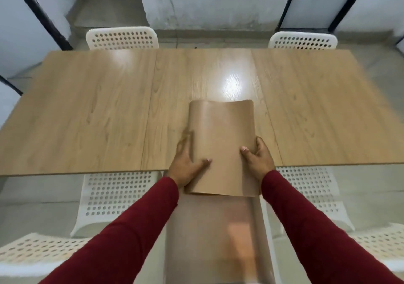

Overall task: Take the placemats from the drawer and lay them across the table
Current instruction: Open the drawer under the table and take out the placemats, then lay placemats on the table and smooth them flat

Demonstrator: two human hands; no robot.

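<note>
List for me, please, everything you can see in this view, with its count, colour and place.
placemats: a curved stack, exact count unclear, tan, held over the table's near edge at centre; a blurred tan sheet hangs below it.
table: one, light wood, across the middle of the view.
far chairs: two, white and perforated, behind the table.
near chairs: two, white and perforated, tucked at the near side; parts of more white perforated seats show at the bottom corners.
sleeves: two, dark red, lower view.
left hand: one, gripping the stack's left edge.
right hand: one, gripping its right edge.
</note>
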